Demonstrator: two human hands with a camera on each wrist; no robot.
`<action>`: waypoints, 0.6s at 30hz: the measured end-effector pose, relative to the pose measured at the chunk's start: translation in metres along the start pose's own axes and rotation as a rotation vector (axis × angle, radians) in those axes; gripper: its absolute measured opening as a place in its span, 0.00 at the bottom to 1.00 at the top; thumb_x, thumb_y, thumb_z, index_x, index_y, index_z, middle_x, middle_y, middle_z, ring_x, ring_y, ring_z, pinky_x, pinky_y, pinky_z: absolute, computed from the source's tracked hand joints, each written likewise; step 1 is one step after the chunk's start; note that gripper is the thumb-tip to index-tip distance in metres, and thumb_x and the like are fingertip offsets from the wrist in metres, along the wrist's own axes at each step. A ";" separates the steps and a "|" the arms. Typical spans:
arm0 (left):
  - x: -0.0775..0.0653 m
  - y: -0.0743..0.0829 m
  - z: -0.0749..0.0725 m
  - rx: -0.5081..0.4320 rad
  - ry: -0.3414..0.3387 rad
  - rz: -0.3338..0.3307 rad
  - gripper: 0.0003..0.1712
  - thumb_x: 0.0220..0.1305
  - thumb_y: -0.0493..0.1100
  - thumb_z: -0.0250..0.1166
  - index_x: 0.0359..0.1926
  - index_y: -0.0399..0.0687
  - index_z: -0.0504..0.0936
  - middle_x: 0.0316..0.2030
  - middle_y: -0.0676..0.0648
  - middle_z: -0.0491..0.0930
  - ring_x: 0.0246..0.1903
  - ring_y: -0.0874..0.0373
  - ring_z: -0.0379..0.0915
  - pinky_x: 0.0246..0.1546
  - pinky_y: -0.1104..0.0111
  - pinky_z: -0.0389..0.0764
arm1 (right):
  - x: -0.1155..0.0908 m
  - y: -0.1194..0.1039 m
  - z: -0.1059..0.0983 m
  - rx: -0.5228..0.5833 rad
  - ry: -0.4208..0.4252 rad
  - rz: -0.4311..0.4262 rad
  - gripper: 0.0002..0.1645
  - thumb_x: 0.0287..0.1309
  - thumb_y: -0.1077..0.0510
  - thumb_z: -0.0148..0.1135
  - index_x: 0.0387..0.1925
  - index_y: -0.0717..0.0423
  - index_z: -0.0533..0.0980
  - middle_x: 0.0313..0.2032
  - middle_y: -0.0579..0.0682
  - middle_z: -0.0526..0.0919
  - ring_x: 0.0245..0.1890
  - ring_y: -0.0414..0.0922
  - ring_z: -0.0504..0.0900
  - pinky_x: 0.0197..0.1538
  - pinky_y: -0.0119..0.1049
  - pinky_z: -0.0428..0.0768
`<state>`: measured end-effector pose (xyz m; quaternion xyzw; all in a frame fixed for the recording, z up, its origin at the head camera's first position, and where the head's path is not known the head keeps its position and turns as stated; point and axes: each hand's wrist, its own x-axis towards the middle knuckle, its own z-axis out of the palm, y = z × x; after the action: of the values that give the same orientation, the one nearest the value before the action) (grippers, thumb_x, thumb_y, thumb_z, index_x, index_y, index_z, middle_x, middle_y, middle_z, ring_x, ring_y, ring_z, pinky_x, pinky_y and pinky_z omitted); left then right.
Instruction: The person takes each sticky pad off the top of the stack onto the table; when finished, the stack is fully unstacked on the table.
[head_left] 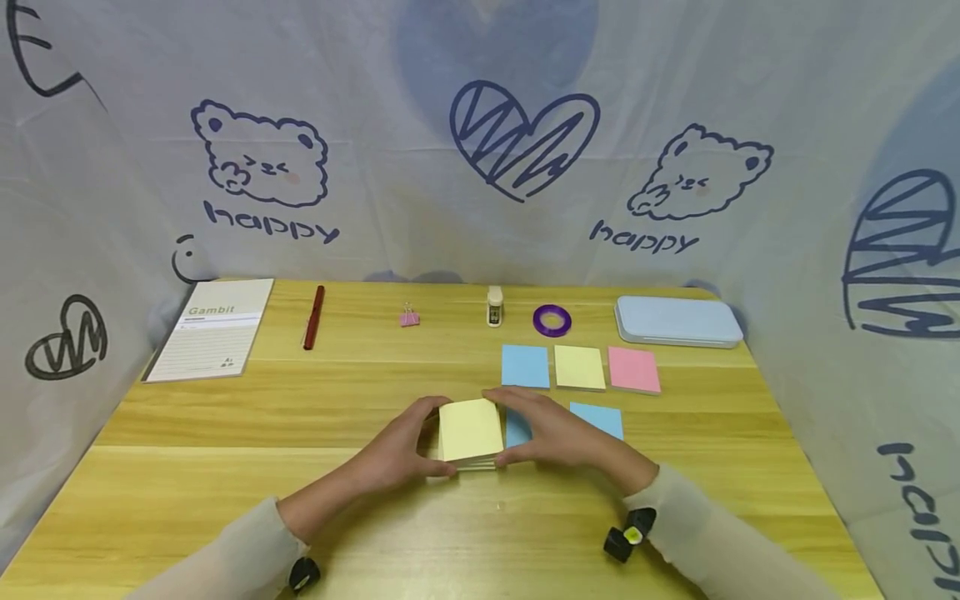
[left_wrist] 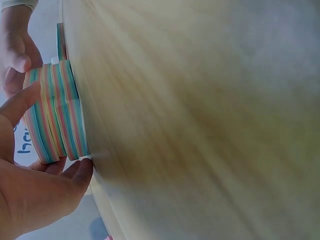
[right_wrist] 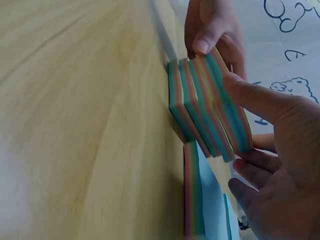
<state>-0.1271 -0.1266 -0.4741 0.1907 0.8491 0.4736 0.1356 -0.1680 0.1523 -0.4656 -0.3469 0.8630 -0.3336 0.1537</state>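
Observation:
A stack of sticky note pads (head_left: 470, 429), yellow on top, sits in the middle of the table between both hands. My left hand (head_left: 397, 446) grips its left side, thumb at the near corner and fingers at the far one. On the other side my right hand (head_left: 551, 429) grips it in the same way. Striped, many-coloured edges of the stack (right_wrist: 210, 105) show in the right wrist view, its layers slightly out of line. One blue sticky note pad (head_left: 517, 427) lies just right of the stack, partly hidden by the right hand. Another blue pad (head_left: 597, 418) shows beyond the right wrist.
Behind the hands lie a blue pad (head_left: 525, 367), a yellow pad (head_left: 579, 367) and a pink pad (head_left: 633, 370). Along the back are a notebook (head_left: 213, 333), red pen (head_left: 314, 317), pink binder clip (head_left: 409, 318), small white item (head_left: 495, 305), purple tape roll (head_left: 540, 321) and pale blue case (head_left: 678, 319).

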 end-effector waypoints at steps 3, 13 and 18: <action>0.000 0.000 0.000 0.008 -0.004 -0.005 0.50 0.51 0.40 0.83 0.70 0.39 0.65 0.67 0.39 0.71 0.68 0.41 0.66 0.70 0.43 0.65 | 0.003 -0.002 0.004 0.002 0.002 0.007 0.58 0.51 0.40 0.80 0.78 0.52 0.62 0.75 0.54 0.66 0.77 0.57 0.61 0.75 0.59 0.62; 0.000 0.000 0.000 -0.002 -0.011 0.012 0.51 0.51 0.41 0.83 0.71 0.37 0.64 0.66 0.38 0.71 0.66 0.41 0.67 0.68 0.42 0.66 | 0.002 -0.004 0.005 -0.016 0.014 -0.004 0.56 0.54 0.42 0.78 0.78 0.52 0.62 0.74 0.54 0.67 0.76 0.56 0.63 0.74 0.58 0.65; -0.001 0.001 0.000 -0.009 -0.014 -0.002 0.53 0.52 0.41 0.83 0.73 0.37 0.61 0.66 0.39 0.71 0.67 0.42 0.66 0.69 0.42 0.66 | -0.002 -0.007 -0.001 -0.029 0.041 -0.029 0.54 0.56 0.42 0.77 0.77 0.53 0.62 0.73 0.53 0.68 0.73 0.55 0.66 0.72 0.57 0.68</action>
<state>-0.1261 -0.1266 -0.4736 0.1924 0.8462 0.4759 0.1429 -0.1637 0.1500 -0.4605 -0.3548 0.8656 -0.3300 0.1262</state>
